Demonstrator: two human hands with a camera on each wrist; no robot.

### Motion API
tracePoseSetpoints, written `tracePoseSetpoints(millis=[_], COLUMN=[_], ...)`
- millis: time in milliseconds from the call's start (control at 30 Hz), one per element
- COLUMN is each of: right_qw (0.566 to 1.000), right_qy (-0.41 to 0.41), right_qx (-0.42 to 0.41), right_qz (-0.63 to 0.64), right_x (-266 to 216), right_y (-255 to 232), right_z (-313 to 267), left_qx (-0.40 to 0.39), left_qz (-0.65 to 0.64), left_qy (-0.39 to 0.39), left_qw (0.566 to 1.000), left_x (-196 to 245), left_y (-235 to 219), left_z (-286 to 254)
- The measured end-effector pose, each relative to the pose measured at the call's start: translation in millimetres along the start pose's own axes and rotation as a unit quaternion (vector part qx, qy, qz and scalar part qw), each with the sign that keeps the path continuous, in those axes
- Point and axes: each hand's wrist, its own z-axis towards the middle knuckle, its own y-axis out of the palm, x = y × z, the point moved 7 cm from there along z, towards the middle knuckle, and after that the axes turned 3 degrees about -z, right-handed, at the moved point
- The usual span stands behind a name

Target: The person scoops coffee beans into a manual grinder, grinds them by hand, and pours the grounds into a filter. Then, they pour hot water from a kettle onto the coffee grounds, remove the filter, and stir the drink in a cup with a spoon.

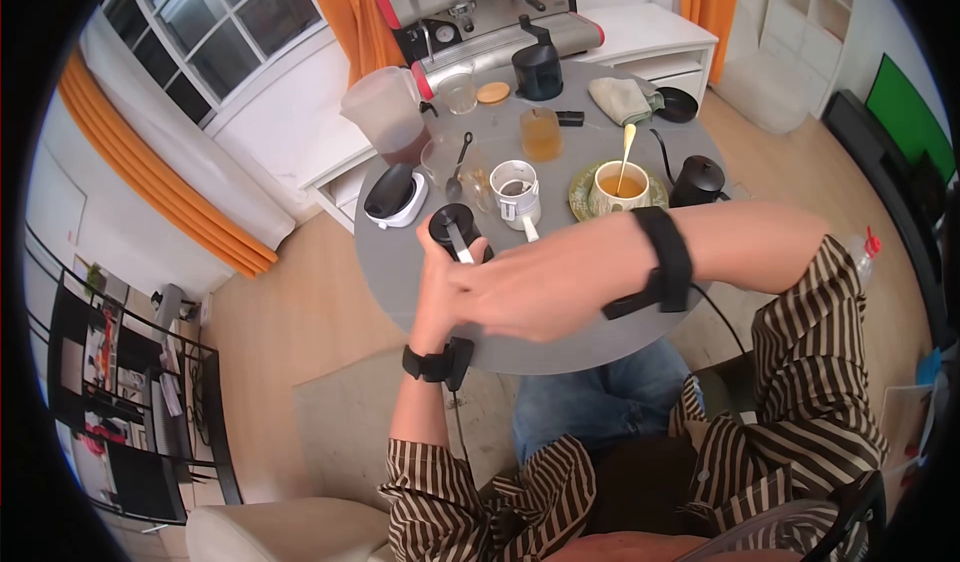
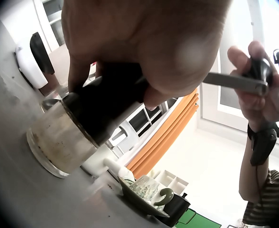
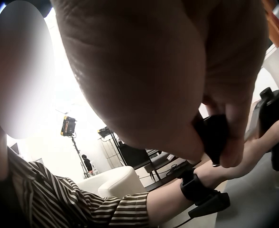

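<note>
A manual coffee grinder [image 1: 450,220] with a black body and a clear glass base [image 2: 61,140] stands on the grey table. My left hand [image 1: 432,297] wraps round its body, near the table's left front edge. From its top a metal crank arm [image 2: 235,83] reaches out to a black knob [image 3: 214,135]. My right hand [image 1: 535,282] pinches that knob between thumb and fingers. In the head view the right hand and forearm cross over the table and hide part of the crank. The left hand hides much of the black body in the left wrist view.
Close beyond the hands are a white handled cup [image 1: 515,190], a black spoon [image 1: 459,167] and a white-and-black device [image 1: 400,200]. To the right stand a bowl of orange liquid [image 1: 620,184] on a green plate and a black kettle [image 1: 698,180]. An espresso machine [image 1: 490,22] stands behind.
</note>
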Motion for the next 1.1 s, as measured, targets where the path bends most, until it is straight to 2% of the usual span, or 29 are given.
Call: tracePoseSetpoints(millis=[33,67,100,167,300,333,367,400,433,467,500,567,600,700,767,833,900,967,1000,1033,1067,1100], right_qw=[0.999,0.998,0.998,0.993,0.99,0.991,0.989,0.989,0.99,0.99,0.989,0.981,0.973,0.968,0.959,0.961,0.967,0.98,0.988,0.994,0.998,0.998], right_qy=[-0.031,-0.049,-0.031,-0.101,-0.127,-0.11,-0.092,-0.094,-0.056,-0.019,0.043,0.106,0.138,0.193,0.248,0.259,0.255,0.197,0.14,0.106,0.062,0.018], right_qx=[0.033,0.031,0.021,0.061,0.064,0.064,0.064,0.063,0.074,0.086,0.065,0.105,0.091,0.056,0.005,-0.029,-0.007,-0.012,0.011,0.0,0.023,0.046], right_qz=[0.018,0.014,0.055,0.022,0.001,-0.048,-0.097,-0.096,-0.104,-0.111,-0.128,-0.127,-0.161,-0.154,-0.138,-0.088,-0.009,0.025,0.058,0.018,0.025,0.032], right_x=[-2,-2,-7,3,31,44,57,70,90,101,116,160,176,189,175,157,135,93,78,58,41,26], right_y=[-3,-5,-18,-16,-36,-39,-40,-42,-47,-56,-60,-60,-60,-62,-64,-60,-54,-48,-40,-37,-34,-33], right_z=[12,28,37,72,115,128,135,136,136,133,128,111,98,43,0,-33,-61,-71,-69,-64,-57,-50], left_qx=[-0.001,-0.02,-0.038,-0.074,-0.146,-0.154,-0.153,-0.082,-0.009,-0.051,-0.05,-0.028,-0.027,-0.024,-0.022,-0.019,-0.028,-0.026,-0.025,-0.024,-0.029,-0.031], left_qz=[0.002,0.017,0.033,0.065,0.122,0.115,0.114,0.037,-0.039,-0.038,-0.044,-0.042,-0.042,-0.044,-0.034,-0.048,-0.064,-0.062,-0.056,-0.049,-0.042,-0.042], left_qy=[0.0,-0.012,-0.023,-0.047,-0.097,-0.055,-0.057,-0.015,0.027,-0.015,-0.028,-0.003,-0.004,0.006,0.011,0.014,-0.029,-0.019,-0.019,-0.018,-0.014,-0.013], left_qw=[1.0,1.0,0.998,0.994,0.977,0.98,0.98,0.996,0.999,0.998,0.997,0.999,0.999,0.999,0.999,0.999,0.997,0.998,0.998,0.998,0.999,0.999], left_x=[-1,-4,-7,-13,-32,-39,-31,-13,-1,-7,-9,-2,-4,-7,-5,-9,-14,-13,-8,-5,-13,-2], left_y=[0,1,1,2,5,7,11,10,4,5,5,3,3,3,2,2,3,2,1,0,0,1], left_z=[1,2,2,2,0,1,0,1,1,2,1,0,1,1,0,0,-1,0,0,0,0,-1])
